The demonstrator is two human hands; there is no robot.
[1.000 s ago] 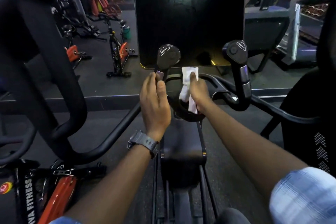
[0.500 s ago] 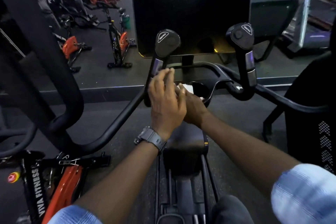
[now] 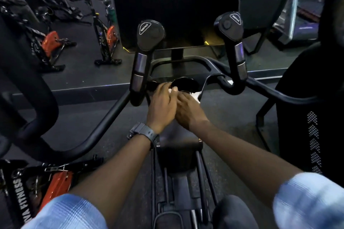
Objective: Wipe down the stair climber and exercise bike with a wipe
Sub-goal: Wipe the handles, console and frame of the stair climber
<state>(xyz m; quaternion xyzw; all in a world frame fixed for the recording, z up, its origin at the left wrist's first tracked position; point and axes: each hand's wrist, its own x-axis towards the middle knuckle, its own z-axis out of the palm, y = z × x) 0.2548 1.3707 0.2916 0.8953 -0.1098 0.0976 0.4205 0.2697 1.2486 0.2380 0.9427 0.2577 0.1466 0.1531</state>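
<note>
Head view: wipe [image 3: 195,96] lies under both hands' [image 3: 163,104] grip, edges peeking out.

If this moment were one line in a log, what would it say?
step: wiping near cup holder | left hand: over wipe | right hand: on wipe | grips unclear

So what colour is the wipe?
White. The wipe shows under the hands in the head view.

The stair climber [image 3: 175,5] was big and black, with a dark screen on top and two upright handles below it. The white wipe [image 3: 195,95] lay mostly hidden under the hands, by the round cup holder. An orange and black exercise bike [image 3: 106,39] stood off to the left.
</note>
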